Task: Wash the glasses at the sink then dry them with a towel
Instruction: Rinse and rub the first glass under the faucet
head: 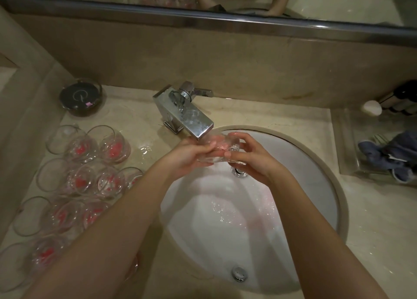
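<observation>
Glass under the tap!
My left hand (191, 154) and right hand (252, 161) both curl around one clear glass (222, 150), gripping it just beneath the chrome faucet (187, 115), above the white sink (311, 163).

Clear glass (222, 148) tilted under faucet; glasses (90, 163) grouped left.

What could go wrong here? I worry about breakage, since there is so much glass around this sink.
The wet glass, gripped by the left hand and right hand right under the tap, could slip or knock the spout. The left forearm passes close over the crowded glasses on the counter and might sweep one off.
</observation>
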Tool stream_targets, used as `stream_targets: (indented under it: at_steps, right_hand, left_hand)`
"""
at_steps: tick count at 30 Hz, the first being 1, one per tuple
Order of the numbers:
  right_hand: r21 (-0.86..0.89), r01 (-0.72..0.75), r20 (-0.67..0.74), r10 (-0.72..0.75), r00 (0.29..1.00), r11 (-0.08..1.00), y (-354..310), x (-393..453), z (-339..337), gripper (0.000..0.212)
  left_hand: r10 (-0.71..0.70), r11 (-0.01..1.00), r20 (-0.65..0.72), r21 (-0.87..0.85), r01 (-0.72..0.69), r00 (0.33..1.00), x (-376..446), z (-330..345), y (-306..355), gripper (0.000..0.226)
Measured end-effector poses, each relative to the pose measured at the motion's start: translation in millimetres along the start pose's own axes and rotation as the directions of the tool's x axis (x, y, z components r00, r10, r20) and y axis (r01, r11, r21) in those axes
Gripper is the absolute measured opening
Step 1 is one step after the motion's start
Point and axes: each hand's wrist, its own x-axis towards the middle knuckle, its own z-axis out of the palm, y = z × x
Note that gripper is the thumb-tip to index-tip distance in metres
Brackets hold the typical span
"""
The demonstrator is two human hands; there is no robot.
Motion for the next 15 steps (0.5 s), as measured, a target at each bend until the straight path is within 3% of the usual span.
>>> stream_targets:
  at_steps: [2, 4, 5, 8, 12, 15]
  right_hand:
    - [0.024, -0.097, 0.020, 0.097, 0.995, 0.995, -5, -3, 3, 0.030]
    - [-0.035, -0.186, 0.001, 0.186, 0.983, 0.982, -8, -3, 6, 0.047]
    - [-0.070, -0.187, -0.011, 0.186, 0.982, 0.980, -7, -2, 6, 0.048]
    - [-0.060, -0.117, 0.003, 0.117, 0.993, 0.991, 0, 1, 5, 0.033]
    - [0.041, -0.021, 0.016, 0.020, 1.000, 0.999, 11, 3, 2, 0.040]
    - [0.119, -0.091, -0.002, 0.092, 0.996, 0.989, 5, 2, 8, 0.023]
  left_hand:
    - [0.004, 0.999, 0.035, 0.032, -0.005, 0.999, -3, 2, -1, 0.022]
    - [-0.009, 0.999, 0.057, 0.047, 0.007, 0.998, -6, 4, -1, 0.036]
    - [-0.016, 0.999, 0.051, 0.044, 0.013, 0.999, -7, 4, -1, 0.040]
    - [-0.049, 0.999, 0.039, 0.022, 0.048, 0.998, -6, 2, -2, 0.023]
    - [-0.050, 0.999, 0.038, -0.020, 0.051, 0.998, -2, -1, -1, 0.034]
    - [-0.032, 0.999, 0.062, 0.023, 0.031, 0.998, 0, -2, -3, 0.025]
